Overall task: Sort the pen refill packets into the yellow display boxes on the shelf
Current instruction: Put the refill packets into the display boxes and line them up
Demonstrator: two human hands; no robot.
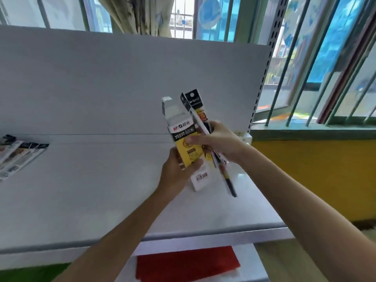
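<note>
The left hand grips the lower end of a tall yellow, white and black cardboard display box, held above the white metal shelf with its top flap open; what is inside cannot be told. At the box's three o'clock, the right hand clasps slim black-and-yellow pen refill packets, outside the box. More flat refill packets lie on the shelf at nine o'clock.

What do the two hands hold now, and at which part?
The left hand grips the yellow display box around its lower half. The right hand grips a few pen refill packets around their middle.
</note>
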